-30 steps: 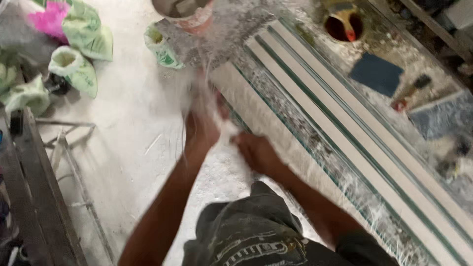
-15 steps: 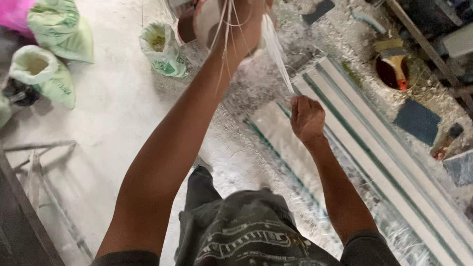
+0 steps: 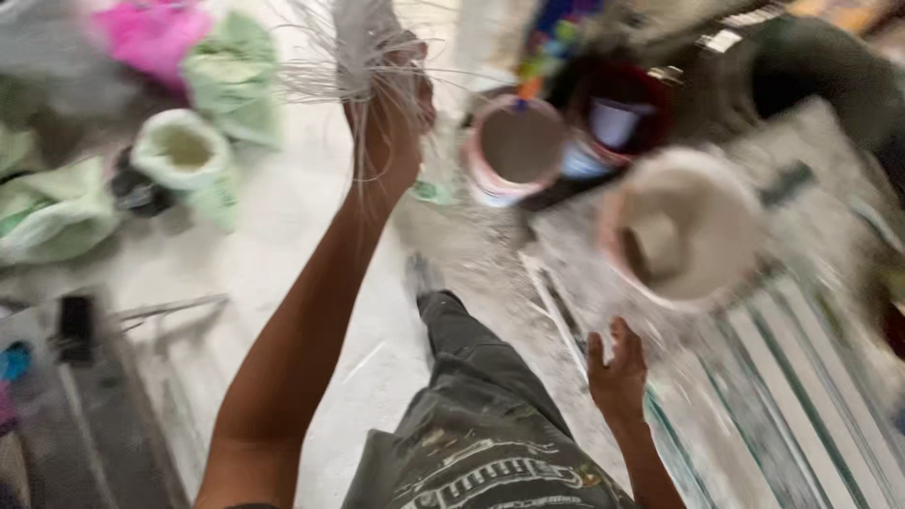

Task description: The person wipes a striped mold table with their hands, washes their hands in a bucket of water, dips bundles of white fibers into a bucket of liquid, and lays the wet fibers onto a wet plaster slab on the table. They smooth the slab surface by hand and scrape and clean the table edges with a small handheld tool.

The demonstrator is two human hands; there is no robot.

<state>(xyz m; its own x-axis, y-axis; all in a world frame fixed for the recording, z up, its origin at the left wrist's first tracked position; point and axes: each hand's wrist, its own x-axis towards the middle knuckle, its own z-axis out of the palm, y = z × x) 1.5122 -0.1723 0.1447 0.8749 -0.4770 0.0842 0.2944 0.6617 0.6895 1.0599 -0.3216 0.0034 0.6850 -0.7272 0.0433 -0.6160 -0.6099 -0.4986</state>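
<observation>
**Fibre bundle held high in the left hand, right hand empty below**

The left hand (image 3: 386, 113) is raised at the end of a stretched arm, fingers closed round a bundle of thin white fibres (image 3: 363, 57); the strands fan out above the fist and trail down past the wrist, so the bundle's long axis runs roughly up and down the picture, in line with the forearm; the right hand (image 3: 617, 372) hangs well apart from it, lower and to the right, fingers loosely spread and holding nothing; of the 2 hands only the left touches the fibres. A white-crusted bucket (image 3: 683, 231) lies between them and nearer the right hand; a second pinkish bucket (image 3: 514, 146) stands just beside the raised fist; green sacks (image 3: 189, 155) lie to the left on the pale floor (image 3: 273, 245); the view is blurred.
</observation>
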